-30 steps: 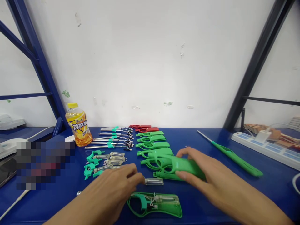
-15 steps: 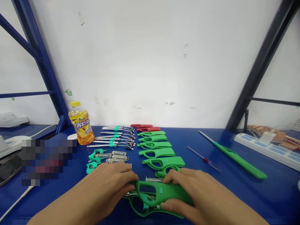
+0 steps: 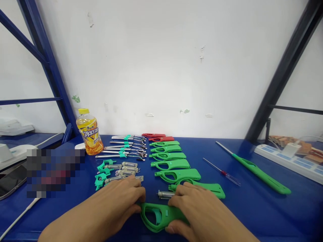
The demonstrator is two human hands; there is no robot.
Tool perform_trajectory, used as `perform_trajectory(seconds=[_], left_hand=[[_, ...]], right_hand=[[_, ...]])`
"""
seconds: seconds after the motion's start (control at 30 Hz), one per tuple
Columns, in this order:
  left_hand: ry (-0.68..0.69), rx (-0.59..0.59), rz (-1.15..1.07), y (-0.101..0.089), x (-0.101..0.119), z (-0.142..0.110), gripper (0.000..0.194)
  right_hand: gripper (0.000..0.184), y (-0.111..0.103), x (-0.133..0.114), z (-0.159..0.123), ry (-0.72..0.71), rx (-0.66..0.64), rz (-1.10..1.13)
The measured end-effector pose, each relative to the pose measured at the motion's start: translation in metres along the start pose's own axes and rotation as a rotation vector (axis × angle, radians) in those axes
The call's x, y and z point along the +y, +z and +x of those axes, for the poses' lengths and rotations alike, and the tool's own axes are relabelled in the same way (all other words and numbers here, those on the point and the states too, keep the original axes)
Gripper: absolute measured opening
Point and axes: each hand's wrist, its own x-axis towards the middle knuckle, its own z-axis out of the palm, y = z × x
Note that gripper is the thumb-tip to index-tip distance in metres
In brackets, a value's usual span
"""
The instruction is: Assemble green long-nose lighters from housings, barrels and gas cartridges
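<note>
Low in the middle, both hands grip a green lighter casing (image 3: 163, 215) with a looped trigger guard. A teal trigger shows inside the loop. My left hand (image 3: 123, 198) pinches the casing's front end. My right hand (image 3: 194, 206) is wrapped over its handle, hiding the rear part. Just beyond my right fingers lies a clear fuel tank (image 3: 165, 195). Behind that, a loose green casing half (image 3: 212, 189) lies partly covered by the right hand. Teal triggers (image 3: 101, 179) and several clear tanks (image 3: 126, 170) lie beyond my left hand.
Several green casing halves (image 3: 180, 174) and red ones (image 3: 161, 138) form a column. Metal tubes with wires (image 3: 118, 154) lie left of it, near a drink bottle (image 3: 89, 132). A screwdriver (image 3: 223, 173), a green lighter (image 3: 259, 173) and a power strip (image 3: 290, 161) lie right.
The upper green casing half has moved down and left onto the lower half, and the two now look closed together. Both hands have come down with it.
</note>
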Motion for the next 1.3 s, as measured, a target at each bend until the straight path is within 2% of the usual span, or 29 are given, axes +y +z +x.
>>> perform_trajectory(seconds=[0.1, 0.53, 0.77, 1.0, 1.13, 1.3], left_hand=[[0.013, -0.059, -0.079, 0.001, -0.003, -0.002, 0.022], [0.018, -0.064, -0.097, 0.003, -0.002, -0.002, 0.027], [-0.016, -0.044, -0.100, 0.006, -0.004, -0.001, 0.029], [-0.004, -0.065, -0.107, 0.009, -0.005, -0.003, 0.029], [-0.056, -0.107, -0.114, 0.008, -0.002, -0.002, 0.029], [-0.121, -0.069, -0.099, 0.001, 0.011, 0.000, 0.027]], right_hand=[[0.028, 0.002, 0.000, 0.002, -0.001, -0.004, 0.003], [0.024, 0.004, 0.000, 0.002, -0.003, 0.009, 0.003], [0.030, 0.000, -0.008, 0.004, 0.037, -0.016, 0.004], [0.022, -0.005, -0.012, 0.005, 0.070, -0.041, -0.010], [0.021, -0.006, -0.014, 0.006, 0.090, -0.045, -0.013], [0.019, -0.006, -0.018, 0.009, 0.088, -0.037, -0.016]])
